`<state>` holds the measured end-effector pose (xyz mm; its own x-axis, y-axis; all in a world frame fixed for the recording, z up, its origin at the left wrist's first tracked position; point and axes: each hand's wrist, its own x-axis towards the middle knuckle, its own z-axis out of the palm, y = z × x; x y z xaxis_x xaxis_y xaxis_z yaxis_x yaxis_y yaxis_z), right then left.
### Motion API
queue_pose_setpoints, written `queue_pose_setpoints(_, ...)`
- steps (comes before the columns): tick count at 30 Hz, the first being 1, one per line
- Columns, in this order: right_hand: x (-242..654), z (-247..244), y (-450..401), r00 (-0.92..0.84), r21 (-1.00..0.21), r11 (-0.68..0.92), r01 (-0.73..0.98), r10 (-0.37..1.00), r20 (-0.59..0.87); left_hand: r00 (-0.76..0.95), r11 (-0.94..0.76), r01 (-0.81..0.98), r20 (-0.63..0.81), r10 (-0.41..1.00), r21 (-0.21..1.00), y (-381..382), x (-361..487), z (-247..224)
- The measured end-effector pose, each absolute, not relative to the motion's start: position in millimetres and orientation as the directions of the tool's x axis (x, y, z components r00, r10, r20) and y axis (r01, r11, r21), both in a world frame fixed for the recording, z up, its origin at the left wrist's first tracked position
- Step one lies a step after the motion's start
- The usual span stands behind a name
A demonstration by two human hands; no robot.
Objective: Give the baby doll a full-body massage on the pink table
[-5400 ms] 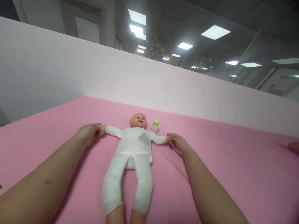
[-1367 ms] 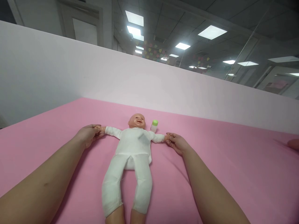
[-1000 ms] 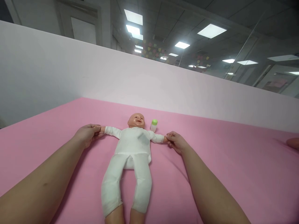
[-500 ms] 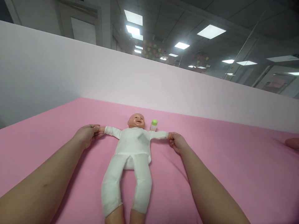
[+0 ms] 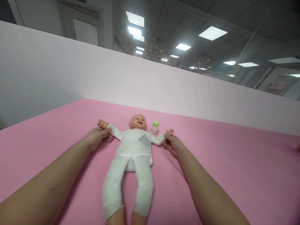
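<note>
A baby doll point(image 5: 134, 143) with a white cloth body lies on its back on the pink surface point(image 5: 192, 175), arms spread to both sides. On the left, my left hand point(image 5: 98, 137) pinches the doll's arm close to its wrist, and the doll's small fist shows past my fingers. My right hand point(image 5: 173, 144) grips the other arm near the wrist, with the doll's open palm pointing up beyond my thumb. Beside the doll's head, on the right, stands a small bottle point(image 5: 155, 127) with a green cap. The doll's feet fall outside the lower edge of the view.
A white wall or panel point(image 5: 150, 84) rises behind the pink surface and continues down its left side. Above it, glass shows ceiling lights point(image 5: 212, 33) and doors. At the far right edge a small skin-coloured thing point(image 5: 298, 148) is mostly cut off.
Both my hands have moved inward, from the doll's hands to its wrists, so the doll's hands now show. Its arms bend more. The skin-coloured thing at the right edge has mostly left view.
</note>
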<state>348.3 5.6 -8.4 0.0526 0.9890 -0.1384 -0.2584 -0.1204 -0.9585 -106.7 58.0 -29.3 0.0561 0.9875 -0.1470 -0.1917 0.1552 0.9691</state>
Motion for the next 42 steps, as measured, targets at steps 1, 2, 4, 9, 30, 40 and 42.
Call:
queue_pose_setpoints(1,348.3,-9.7,6.8,0.082,-0.965,-0.128,-0.229,0.985,-0.150,0.050,0.154,-0.190,-0.147,0.988,0.970,56.5,-103.9,-28.2)
queue_pose_setpoints(2,349.3,-11.0,8.3,0.118,-0.970,-0.128,-0.207,0.981,-0.154,0.040,0.153,-0.190,-0.148,0.988,0.970,55.5,-101.6,-27.2)
queue_pose_setpoints(4,352.5,-13.6,11.3,0.177,-0.976,-0.119,-0.184,0.972,-0.152,0.011,0.154,-0.195,-0.155,0.988,0.969,54.4,-98.0,-25.6)
queue_pose_setpoints(9,346.4,-10.6,11.6,0.244,-0.982,-0.026,-0.186,0.967,-0.072,-0.076,0.119,-0.247,-0.141,0.987,0.962,50.2,-87.9,-18.0)
queue_pose_setpoints(30,258.2,13.5,-41.0,-0.574,-0.171,0.747,0.642,0.616,0.539,0.394,-0.545,0.741,0.403,0.826,0.392,-5.8,-16.1,14.5)
queue_pose_setpoints(40,263.6,6.2,-34.8,-0.353,-0.504,0.635,0.585,0.759,0.547,0.247,-0.444,0.699,0.392,0.886,0.561,-0.6,-24.2,8.5)
queue_pose_setpoints(42,272.0,7.2,-29.9,-0.186,-0.709,0.542,0.451,0.834,0.519,0.092,-0.331,0.593,0.347,0.933,0.734,9.2,-34.1,1.9)
